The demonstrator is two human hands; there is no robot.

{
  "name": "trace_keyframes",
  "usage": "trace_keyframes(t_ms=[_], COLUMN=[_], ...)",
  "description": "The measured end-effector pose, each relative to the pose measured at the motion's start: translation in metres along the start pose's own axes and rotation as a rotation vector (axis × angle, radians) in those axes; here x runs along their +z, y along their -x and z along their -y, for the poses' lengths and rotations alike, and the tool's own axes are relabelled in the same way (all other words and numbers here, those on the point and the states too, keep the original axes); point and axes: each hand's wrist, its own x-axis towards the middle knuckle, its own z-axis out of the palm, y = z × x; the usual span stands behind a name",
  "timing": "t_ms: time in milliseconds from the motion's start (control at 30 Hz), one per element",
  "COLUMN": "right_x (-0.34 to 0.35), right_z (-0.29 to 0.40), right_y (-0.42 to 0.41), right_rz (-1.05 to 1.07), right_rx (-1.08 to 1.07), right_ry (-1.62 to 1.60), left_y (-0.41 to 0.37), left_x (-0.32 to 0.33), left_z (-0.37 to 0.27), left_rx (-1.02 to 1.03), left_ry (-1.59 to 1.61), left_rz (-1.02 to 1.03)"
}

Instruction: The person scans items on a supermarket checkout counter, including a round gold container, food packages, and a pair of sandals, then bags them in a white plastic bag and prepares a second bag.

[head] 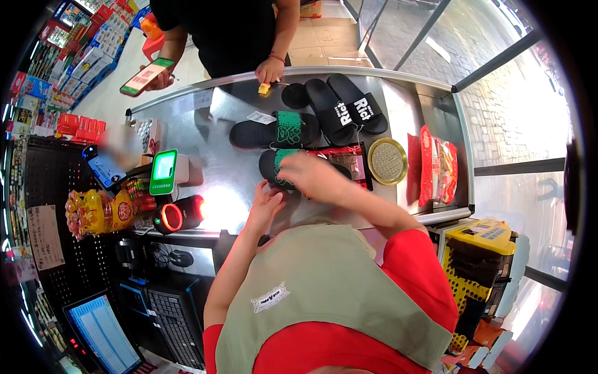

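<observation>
Two black slide sandals with green patterned straps lie on the metal counter in front of me. My right hand, slightly blurred, reaches over the nearer green-strapped slide and covers part of its strap; whether it grips the slide cannot be told. Just below that slide's edge is my left hand, thumb and fingers apart, holding nothing visible. Beyond lies the other green-strapped slide with a white tag on it. Black slides with white lettering lie behind, to the right.
Across the counter, a person holds a phone and touches a small yellow item. A round tin and red packages are at right. A payment device and a black scanner stand at left.
</observation>
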Motion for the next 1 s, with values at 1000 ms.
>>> trace_keyframes(t_ms=[1000], right_x=[0.226], right_z=[0.120], right_y=[0.000], right_rz=[0.533], right_rx=[-0.558], right_ry=[-0.114], left_y=[0.345], left_x=[-0.099], left_z=[0.405], left_rx=[0.347], left_ry=[1.339], left_rz=[-1.645])
